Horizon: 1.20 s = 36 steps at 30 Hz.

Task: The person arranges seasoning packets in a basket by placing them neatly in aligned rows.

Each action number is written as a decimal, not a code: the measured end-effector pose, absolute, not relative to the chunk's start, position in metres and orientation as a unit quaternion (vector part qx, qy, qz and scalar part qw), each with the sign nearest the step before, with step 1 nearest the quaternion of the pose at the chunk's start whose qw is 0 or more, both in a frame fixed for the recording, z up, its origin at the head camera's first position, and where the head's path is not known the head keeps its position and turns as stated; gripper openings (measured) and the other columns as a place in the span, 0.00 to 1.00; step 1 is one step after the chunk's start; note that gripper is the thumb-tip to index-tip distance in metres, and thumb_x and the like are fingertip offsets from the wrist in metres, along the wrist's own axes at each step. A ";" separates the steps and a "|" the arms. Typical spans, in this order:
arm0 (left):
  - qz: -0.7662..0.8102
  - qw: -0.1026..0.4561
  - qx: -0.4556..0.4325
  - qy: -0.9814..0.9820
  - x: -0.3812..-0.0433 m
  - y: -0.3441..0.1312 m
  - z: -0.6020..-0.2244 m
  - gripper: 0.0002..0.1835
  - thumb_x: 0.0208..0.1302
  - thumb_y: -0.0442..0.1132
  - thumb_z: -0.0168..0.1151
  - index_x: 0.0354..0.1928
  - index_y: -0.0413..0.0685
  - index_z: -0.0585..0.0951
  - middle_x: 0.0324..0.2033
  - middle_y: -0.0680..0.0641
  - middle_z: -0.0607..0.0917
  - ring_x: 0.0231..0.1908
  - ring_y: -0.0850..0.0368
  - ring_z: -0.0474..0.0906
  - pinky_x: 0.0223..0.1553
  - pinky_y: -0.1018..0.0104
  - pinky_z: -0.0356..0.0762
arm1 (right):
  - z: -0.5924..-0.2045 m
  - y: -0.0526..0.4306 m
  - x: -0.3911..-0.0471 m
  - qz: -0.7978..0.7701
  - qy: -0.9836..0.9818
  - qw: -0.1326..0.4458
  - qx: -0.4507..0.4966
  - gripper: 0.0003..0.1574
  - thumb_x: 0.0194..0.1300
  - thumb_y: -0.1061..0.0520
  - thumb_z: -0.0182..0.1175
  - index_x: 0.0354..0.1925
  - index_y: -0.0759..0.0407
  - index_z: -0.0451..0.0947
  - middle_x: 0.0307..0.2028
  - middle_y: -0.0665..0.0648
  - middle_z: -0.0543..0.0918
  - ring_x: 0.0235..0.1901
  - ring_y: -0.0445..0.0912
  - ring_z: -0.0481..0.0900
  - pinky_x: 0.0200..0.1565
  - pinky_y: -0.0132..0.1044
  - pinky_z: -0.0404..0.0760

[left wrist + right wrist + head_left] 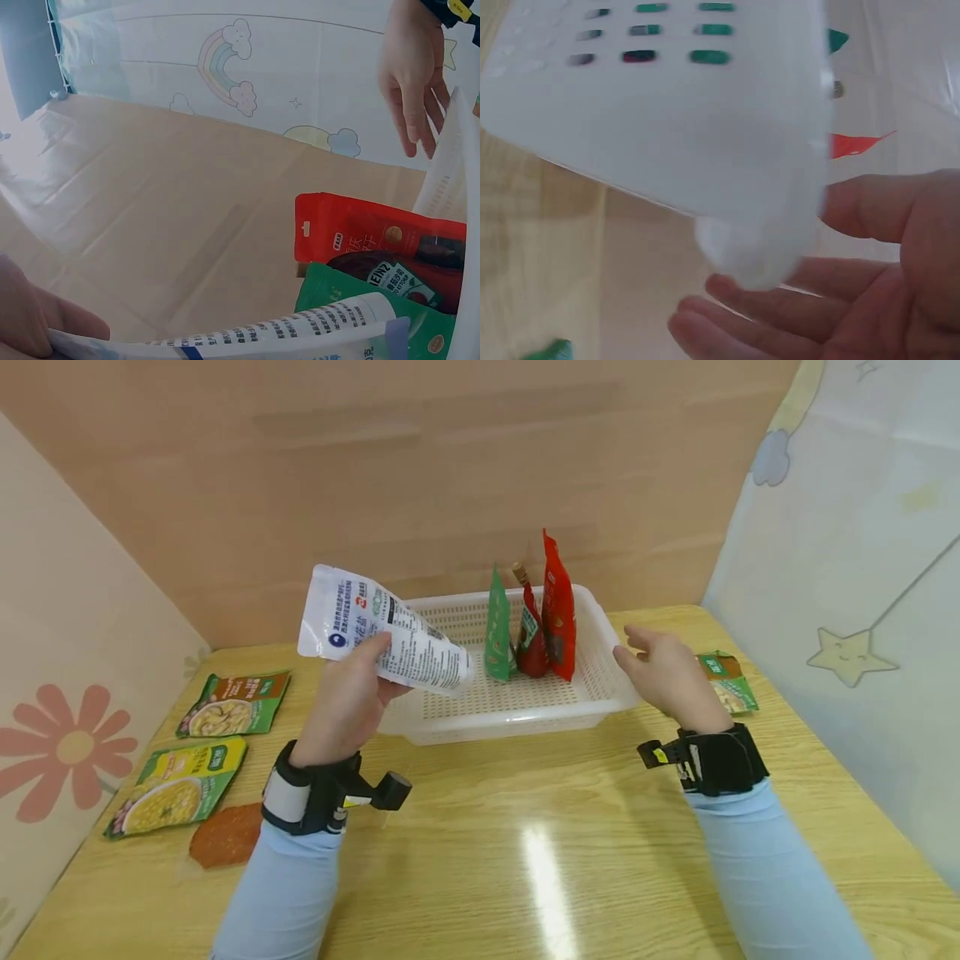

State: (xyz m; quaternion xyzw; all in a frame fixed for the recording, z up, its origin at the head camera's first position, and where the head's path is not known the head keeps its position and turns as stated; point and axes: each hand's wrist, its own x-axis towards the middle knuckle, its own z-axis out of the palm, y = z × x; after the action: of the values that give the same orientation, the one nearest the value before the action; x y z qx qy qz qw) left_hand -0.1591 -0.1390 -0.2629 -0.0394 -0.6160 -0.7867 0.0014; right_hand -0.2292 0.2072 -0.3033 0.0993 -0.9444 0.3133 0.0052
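My left hand (348, 706) grips a white salt pouch (416, 647) printed with dark text, thumb across its near face. The pouch is tilted over the left side of a white plastic basket (517, 720). Inside that basket, a green pouch (497, 631), a ketchup bottle (533, 647) and a red pouch (558, 610) stand side by side. Beside the basket's right end is my right hand (671, 672), holding nothing. The right wrist view has its thumb right at the rim, with loosely extended fingers (780, 307) around the outer corner.
On the table's left side lie a brown-and-green packet (234, 703), a yellow-and-green packet (180, 789) and a flat reddish-brown item (225, 837), partly behind the left forearm. Another green packet (731, 685) lies beyond the right hand. A brown-covered wall (450, 485) rises behind the basket.
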 end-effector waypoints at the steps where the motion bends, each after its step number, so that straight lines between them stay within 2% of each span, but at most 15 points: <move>1: -0.787 -0.001 -0.041 -0.616 -0.160 -0.140 -0.264 0.29 0.80 0.38 0.36 0.77 0.58 0.44 0.73 0.45 0.56 0.68 0.44 0.60 0.65 0.47 0.65 | -0.306 0.208 -0.233 0.316 -0.944 -0.010 0.094 0.38 0.78 0.48 0.47 0.74 0.69 0.55 0.63 0.75 0.70 0.58 0.66 0.73 0.50 0.58 0.77; 5: -0.787 -0.016 -0.042 -0.616 -0.170 -0.142 -0.266 0.30 0.80 0.37 0.35 0.78 0.57 0.42 0.73 0.44 0.55 0.68 0.43 0.59 0.64 0.45 0.65 | -0.316 0.211 -0.243 0.326 -0.941 -0.043 0.083 0.38 0.77 0.49 0.47 0.73 0.71 0.55 0.62 0.76 0.70 0.60 0.65 0.72 0.55 0.57 0.75; 10: -0.774 -0.047 -0.028 -0.631 -0.191 -0.139 -0.266 0.31 0.80 0.37 0.36 0.78 0.54 0.40 0.73 0.42 0.54 0.68 0.41 0.60 0.62 0.42 0.66 | -0.324 0.213 -0.247 0.351 -0.932 -0.050 0.073 0.37 0.76 0.52 0.47 0.74 0.70 0.54 0.61 0.76 0.72 0.52 0.60 0.77 0.45 0.48 0.80; 14: -0.764 -0.080 -0.013 -0.641 -0.214 -0.130 -0.261 0.32 0.80 0.37 0.35 0.78 0.54 0.37 0.74 0.41 0.52 0.69 0.40 0.58 0.63 0.40 0.65 | -0.324 0.216 -0.247 0.377 -0.922 -0.052 0.067 0.36 0.76 0.53 0.48 0.74 0.68 0.55 0.57 0.74 0.76 0.45 0.57 0.79 0.36 0.39 0.79; 16: -0.764 -0.093 -0.005 -0.638 -0.224 -0.127 -0.259 0.32 0.80 0.37 0.35 0.78 0.54 0.37 0.74 0.40 0.52 0.70 0.38 0.57 0.63 0.39 0.64 | -0.324 0.217 -0.247 0.388 -0.918 -0.056 0.061 0.36 0.75 0.54 0.49 0.74 0.67 0.56 0.57 0.73 0.76 0.44 0.57 0.79 0.34 0.37 0.79; 21: -0.764 -0.101 0.021 -0.637 -0.243 -0.122 -0.256 0.32 0.80 0.37 0.33 0.79 0.53 0.37 0.75 0.39 0.50 0.71 0.35 0.52 0.63 0.33 0.57 | -0.326 0.215 -0.247 0.393 -0.916 -0.060 0.051 0.36 0.75 0.52 0.51 0.74 0.66 0.57 0.58 0.72 0.76 0.42 0.56 0.78 0.33 0.37 0.78; 26: -0.749 -0.089 0.039 -0.655 -0.259 -0.115 -0.255 0.32 0.79 0.37 0.34 0.79 0.50 0.37 0.75 0.39 0.49 0.72 0.35 0.48 0.63 0.29 0.51 | -0.326 0.215 -0.249 0.393 -0.916 -0.056 0.051 0.36 0.74 0.53 0.51 0.73 0.68 0.59 0.55 0.72 0.78 0.38 0.54 0.79 0.30 0.37 0.78; 31: -0.741 -0.108 0.083 -0.658 -0.276 -0.104 -0.261 0.33 0.79 0.37 0.36 0.78 0.47 0.37 0.76 0.40 0.47 0.73 0.38 0.44 0.64 0.29 0.48 | -0.327 0.217 -0.249 0.394 -0.916 -0.055 0.050 0.36 0.74 0.53 0.52 0.73 0.68 0.59 0.53 0.71 0.79 0.35 0.53 0.79 0.27 0.38 0.76; 34: -0.740 -0.128 0.091 -0.654 -0.282 -0.098 -0.265 0.33 0.77 0.33 0.34 0.78 0.44 0.37 0.76 0.41 0.45 0.74 0.40 0.42 0.67 0.33 0.46 | -0.328 0.217 -0.248 0.392 -0.917 -0.053 0.051 0.36 0.74 0.52 0.52 0.72 0.68 0.60 0.52 0.71 0.80 0.36 0.53 0.79 0.28 0.38 0.77; 36: -0.734 -0.141 0.092 -0.658 -0.287 -0.096 -0.271 0.34 0.76 0.31 0.33 0.78 0.47 0.34 0.77 0.43 0.41 0.74 0.43 0.40 0.68 0.37 0.45 | -0.328 0.216 -0.248 0.390 -0.918 -0.052 0.052 0.36 0.74 0.52 0.52 0.72 0.68 0.60 0.52 0.71 0.80 0.36 0.53 0.79 0.28 0.38 0.77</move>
State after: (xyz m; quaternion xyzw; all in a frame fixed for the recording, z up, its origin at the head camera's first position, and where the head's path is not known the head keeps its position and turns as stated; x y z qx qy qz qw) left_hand -0.2871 -0.0957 -0.2713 0.0924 -0.6584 -0.7336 -0.1410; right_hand -0.2476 0.2160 -0.3280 0.0522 -0.9178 0.3902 -0.0522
